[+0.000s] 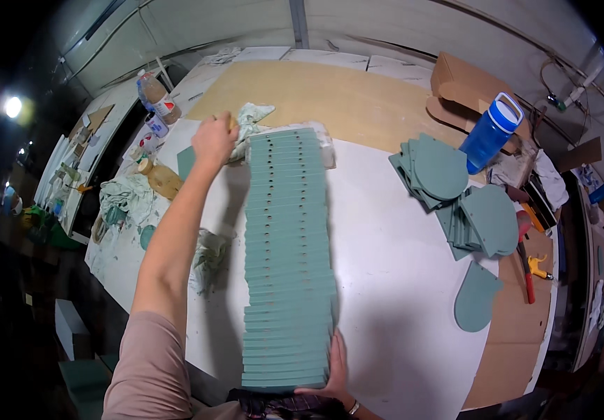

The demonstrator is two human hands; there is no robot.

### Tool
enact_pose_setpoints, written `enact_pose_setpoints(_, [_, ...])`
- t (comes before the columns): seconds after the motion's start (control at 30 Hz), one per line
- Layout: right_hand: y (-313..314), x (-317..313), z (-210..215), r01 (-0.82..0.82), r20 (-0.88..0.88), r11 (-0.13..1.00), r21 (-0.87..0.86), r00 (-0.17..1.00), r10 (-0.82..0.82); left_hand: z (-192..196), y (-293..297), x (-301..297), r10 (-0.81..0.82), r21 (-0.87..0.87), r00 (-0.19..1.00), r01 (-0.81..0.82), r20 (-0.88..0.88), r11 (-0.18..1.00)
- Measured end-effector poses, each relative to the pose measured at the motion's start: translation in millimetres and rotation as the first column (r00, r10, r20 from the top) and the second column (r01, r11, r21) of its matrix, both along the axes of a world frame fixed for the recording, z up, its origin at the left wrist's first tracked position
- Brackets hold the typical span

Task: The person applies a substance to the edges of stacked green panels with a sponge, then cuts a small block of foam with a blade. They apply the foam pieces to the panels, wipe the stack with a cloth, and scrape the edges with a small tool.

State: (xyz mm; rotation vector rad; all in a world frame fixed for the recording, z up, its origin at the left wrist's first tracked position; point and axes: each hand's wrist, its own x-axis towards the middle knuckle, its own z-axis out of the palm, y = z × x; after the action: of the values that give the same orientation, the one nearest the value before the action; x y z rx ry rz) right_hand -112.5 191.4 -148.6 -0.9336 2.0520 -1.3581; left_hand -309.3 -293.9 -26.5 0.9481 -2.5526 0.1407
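Note:
A long row of teal-green flat boards (288,252) with small holes lies overlapped down the white table (393,280). My left hand (214,138) reaches to the far left end of the row, closed on a stained green-white rag (249,119) and a small yellowish piece. My right hand (335,367) rests flat against the near right end of the row, fingers spread on the boards' edge.
Piles of rounded teal panels (436,170) (484,220) and a single one (475,295) lie at right, by a blue jug (491,133) and cardboard (466,87). Bottles (156,98), more rags (123,199) and a red-handled tool (526,262) sit along the table's sides.

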Motion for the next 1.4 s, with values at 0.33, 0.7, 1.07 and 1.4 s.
enact_pose_setpoints(0.33, [4, 3, -5, 0.013, -0.024, 0.999, -0.049, 1.000, -0.014, -1, 17, 23, -0.065, 0.012, 0.998, 0.065, 0.006, 0.998])
enact_pose_setpoints(0.7, [4, 3, -6, 0.040, -0.011, 0.995, -0.092, 0.999, -0.042, 16, 81, 79, -0.605, 0.189, 0.793, 0.607, -0.077, 0.772])
enact_pose_setpoints(1.07, [4, 4, -5, 0.077, 0.017, 0.981, -0.179, 0.997, -0.075, 18, 90, 60, -0.598, 0.035, 0.800, 0.597, 0.047, 0.802])
enact_pose_setpoints(1.4, [3, 9, -2, 0.061, 0.018, 0.981, -0.183, 0.998, -0.059, 20, 96, 115, -0.634, 0.111, 0.772, 0.626, 0.048, 0.772])
